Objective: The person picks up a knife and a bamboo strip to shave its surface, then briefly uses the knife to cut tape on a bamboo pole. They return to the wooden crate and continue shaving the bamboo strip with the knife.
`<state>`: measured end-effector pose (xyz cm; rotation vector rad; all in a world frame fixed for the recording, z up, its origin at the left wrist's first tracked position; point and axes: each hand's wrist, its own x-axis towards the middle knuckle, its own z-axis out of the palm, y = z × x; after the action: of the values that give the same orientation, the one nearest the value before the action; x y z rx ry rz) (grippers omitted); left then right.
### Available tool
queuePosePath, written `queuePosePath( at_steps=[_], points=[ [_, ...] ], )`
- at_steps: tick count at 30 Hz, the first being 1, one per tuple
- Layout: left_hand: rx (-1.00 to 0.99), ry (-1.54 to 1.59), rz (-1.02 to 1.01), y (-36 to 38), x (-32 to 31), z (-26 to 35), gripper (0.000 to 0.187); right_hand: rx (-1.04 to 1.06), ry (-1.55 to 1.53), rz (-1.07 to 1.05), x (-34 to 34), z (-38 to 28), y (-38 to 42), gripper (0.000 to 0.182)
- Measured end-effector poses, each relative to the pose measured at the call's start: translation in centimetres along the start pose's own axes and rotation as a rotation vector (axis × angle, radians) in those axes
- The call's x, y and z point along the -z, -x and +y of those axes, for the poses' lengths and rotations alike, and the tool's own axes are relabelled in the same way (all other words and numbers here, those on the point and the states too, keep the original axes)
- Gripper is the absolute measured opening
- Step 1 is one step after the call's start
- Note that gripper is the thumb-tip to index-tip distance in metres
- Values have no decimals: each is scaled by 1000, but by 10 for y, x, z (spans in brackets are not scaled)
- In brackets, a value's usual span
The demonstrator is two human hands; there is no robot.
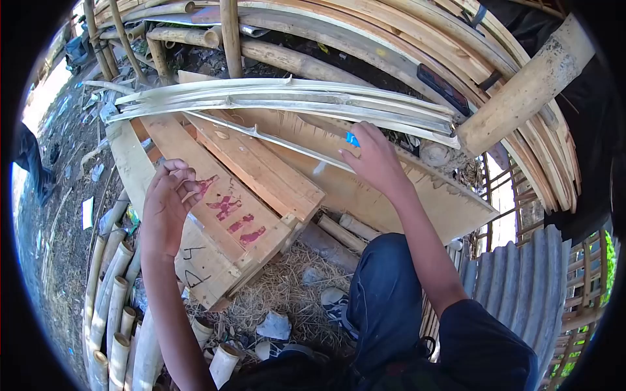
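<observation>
My left hand (171,205) is raised over the left side of a wooden box top (225,189), its fingers loosely bent and apart, with nothing visible in them. On the right, my right hand (375,159) curls around the blue handle (353,139) of what looks like a knife. Its dark blade (319,123) points left, and my thumb stands away from the handle. One thin split bamboo strip (274,139) slants across the box and ends near that thumb. Just beyond, a bundle of pale split bamboo strips (287,98) lies across the boards.
A thick bamboo pole (528,85) slants at the upper right beside stacked long strips (417,32). A phone-like dark object (442,88) rests there. Cut bamboo poles (117,313) lie at lower left. Corrugated sheet (515,280) stands at right; a stone (274,325) lies near my feet.
</observation>
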<state>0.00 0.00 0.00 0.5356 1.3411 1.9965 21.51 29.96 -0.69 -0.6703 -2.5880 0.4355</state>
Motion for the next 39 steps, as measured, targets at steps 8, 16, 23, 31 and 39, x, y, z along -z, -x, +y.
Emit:
queuePosePath(
  at_steps=[8, 16, 23, 31, 39],
  points=[
    [27, -78, -17, -3, 12, -8, 19, 328, 455, 46, 55, 20, -39, 38],
    [59, -133, -13, -1, 14, -7, 17, 411, 485, 25, 59, 27, -48, 37],
    [57, -148, -51, -1, 10, -11, 17, 228, 418, -34, 66, 20, -54, 31],
    [72, -139, -109, 1, 3, -15, 18, 456, 624, 101, 49, 23, -53, 27],
    [107, -157, -110, 2, -3, -12, 18, 176, 250, -134, 71, 5, -53, 37]
  ],
)
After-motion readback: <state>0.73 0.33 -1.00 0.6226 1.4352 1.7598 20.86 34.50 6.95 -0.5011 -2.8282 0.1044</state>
